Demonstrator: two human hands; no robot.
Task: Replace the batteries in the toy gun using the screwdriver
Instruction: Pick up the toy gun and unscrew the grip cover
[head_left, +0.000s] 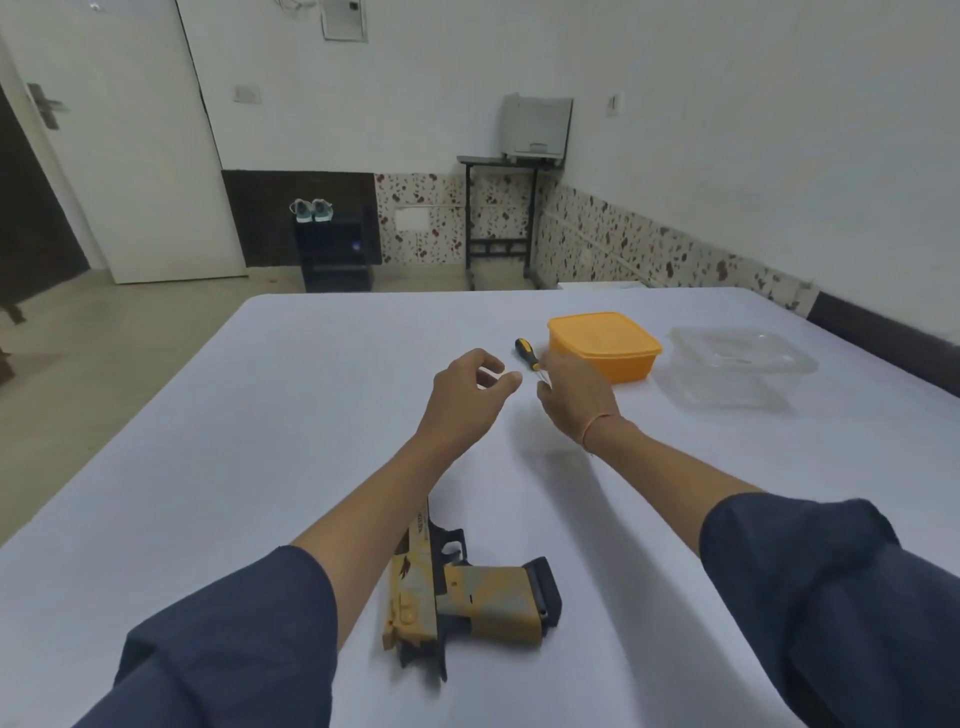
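The person stretches both arms over the white-covered table (260, 415). The left hand (475, 387) hangs with its fingers loosely curled, holding nothing. The right hand (576, 395) is at the screwdriver (525, 353), fingertips by the metal shaft; I cannot tell whether they pinch it. The toy gun (441, 587) lies flat close to the person, partly under the left forearm. An orange box (605, 343) and a clear tub (743, 364) sit beyond the right hand
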